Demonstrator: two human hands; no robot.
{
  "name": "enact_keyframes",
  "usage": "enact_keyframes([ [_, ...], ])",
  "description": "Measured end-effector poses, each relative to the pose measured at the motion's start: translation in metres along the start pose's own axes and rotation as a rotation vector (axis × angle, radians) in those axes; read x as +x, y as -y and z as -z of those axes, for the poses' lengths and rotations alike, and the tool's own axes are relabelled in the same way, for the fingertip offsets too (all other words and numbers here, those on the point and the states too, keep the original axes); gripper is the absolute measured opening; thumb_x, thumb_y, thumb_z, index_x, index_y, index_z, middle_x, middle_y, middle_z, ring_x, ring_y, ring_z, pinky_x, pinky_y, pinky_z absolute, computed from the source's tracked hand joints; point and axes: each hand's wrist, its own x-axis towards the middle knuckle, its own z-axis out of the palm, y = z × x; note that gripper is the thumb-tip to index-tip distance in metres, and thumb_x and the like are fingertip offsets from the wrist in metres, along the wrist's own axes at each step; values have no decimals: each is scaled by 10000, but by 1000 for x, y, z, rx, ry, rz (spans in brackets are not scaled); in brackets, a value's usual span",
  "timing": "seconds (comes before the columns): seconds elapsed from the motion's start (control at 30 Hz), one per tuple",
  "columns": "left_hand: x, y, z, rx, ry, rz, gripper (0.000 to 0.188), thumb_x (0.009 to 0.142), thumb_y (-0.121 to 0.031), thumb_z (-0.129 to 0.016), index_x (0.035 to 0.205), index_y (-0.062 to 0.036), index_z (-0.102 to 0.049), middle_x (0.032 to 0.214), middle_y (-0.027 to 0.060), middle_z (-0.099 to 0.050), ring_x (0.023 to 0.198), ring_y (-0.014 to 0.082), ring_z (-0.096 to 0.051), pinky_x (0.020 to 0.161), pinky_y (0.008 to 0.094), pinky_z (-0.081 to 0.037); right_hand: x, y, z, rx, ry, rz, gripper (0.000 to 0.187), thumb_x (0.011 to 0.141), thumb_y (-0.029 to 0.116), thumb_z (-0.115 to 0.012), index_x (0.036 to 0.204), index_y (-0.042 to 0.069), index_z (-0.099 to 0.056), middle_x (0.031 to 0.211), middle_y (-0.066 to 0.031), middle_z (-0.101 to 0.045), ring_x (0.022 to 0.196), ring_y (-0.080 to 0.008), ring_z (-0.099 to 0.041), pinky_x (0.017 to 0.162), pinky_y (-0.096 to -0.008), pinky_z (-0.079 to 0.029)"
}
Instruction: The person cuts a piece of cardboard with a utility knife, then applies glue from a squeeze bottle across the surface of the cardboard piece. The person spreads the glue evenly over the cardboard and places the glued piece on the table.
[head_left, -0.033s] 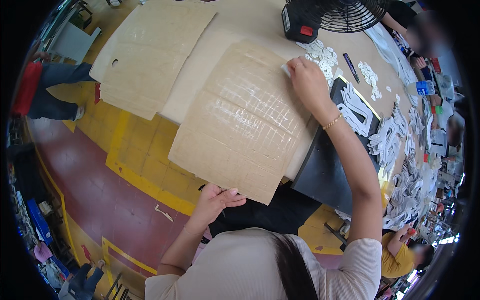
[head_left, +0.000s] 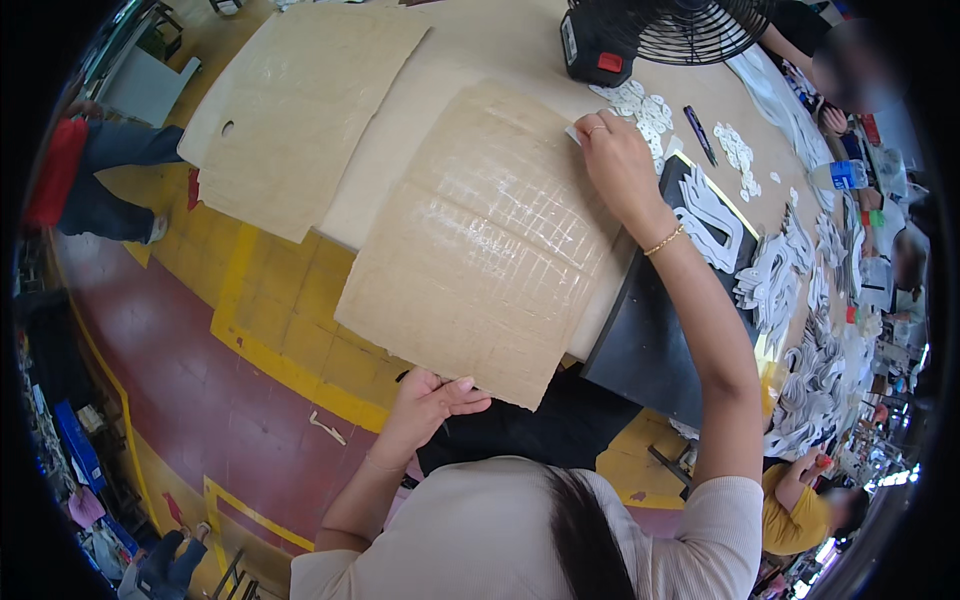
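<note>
A tan cardboard sheet [head_left: 450,270] with shiny, grid-like streaks lies over the table's near edge, its near corner jutting out toward me. At its near edge, my left hand [head_left: 432,405] has its thumb and fingers closed at the rim. My right hand [head_left: 612,160] is at the sheet's far right edge, fingers pinched on a small white piece [head_left: 573,135] that shows only in part. Beyond that hand lie several white flat cutouts [head_left: 640,108]. Beside my right forearm is a black board [head_left: 650,335] with grey-white cutout strips [head_left: 710,225] on it.
Another cardboard sheet [head_left: 300,110] overhangs the table at the left. A black fan [head_left: 690,30] stands at the far side, near a pen [head_left: 700,135]. Grey-white cutouts [head_left: 810,390] are heaped at the right. Other people are at the left and right.
</note>
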Motion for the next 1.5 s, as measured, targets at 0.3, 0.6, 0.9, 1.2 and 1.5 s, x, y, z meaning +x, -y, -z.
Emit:
enact_keyframes([
  [0.3, 10, 4, 12, -40, -9, -17, 330, 926, -41, -554, 1233, 45, -466, 1079, 176, -640, 904, 261, -687, 771, 372, -600, -116, 147, 44, 529, 309, 433, 139, 716, 140, -581, 803, 35, -552, 813, -111, -547, 795, -247, -583, 719, -373, -488],
  [0.6, 2, -1, 7, -15, -60, -54, 336, 922, -12, -537, 1237, 52, -440, 1077, 195, -638, 882, 272, -694, 751, 373, -607, -28, -11, 7, -20, 78, 26, 99, 772, 78, -574, 850, 18, -573, 831, -142, -578, 835, -301, -590, 755, -409, -481],
  [0.9, 5, 4, 12, -47, -115, -58, 297, 928, -9, -532, 1212, 62, -485, 1023, 194, -656, 841, 275, -702, 730, 381, -613, -127, 129, 56, 509, 302, 420, 162, 723, 115, -574, 850, 15, -559, 764, -98, -522, 744, -239, -572, 707, -343, -485],
  [1.2, 4, 0, 10, -22, -107, -72, 315, 929, 1, -523, 1232, 67, -470, 1034, 202, -657, 842, 282, -703, 732, 377, -614, -37, -40, 14, -45, 91, 1, 80, 791, 50, -542, 863, 25, -565, 845, -133, -594, 810, -318, -600, 735, -401, -484],
  [1.5, 5, -5, 9, 29, -105, -18, 336, 922, -27, -542, 1246, 35, -476, 1061, 159, -654, 887, 232, -692, 753, 351, -601, -128, 133, 59, 577, 375, 410, 207, 721, 62, -611, 915, -11, -611, 772, -86, -530, 738, -236, -568, 683, -349, -473],
])
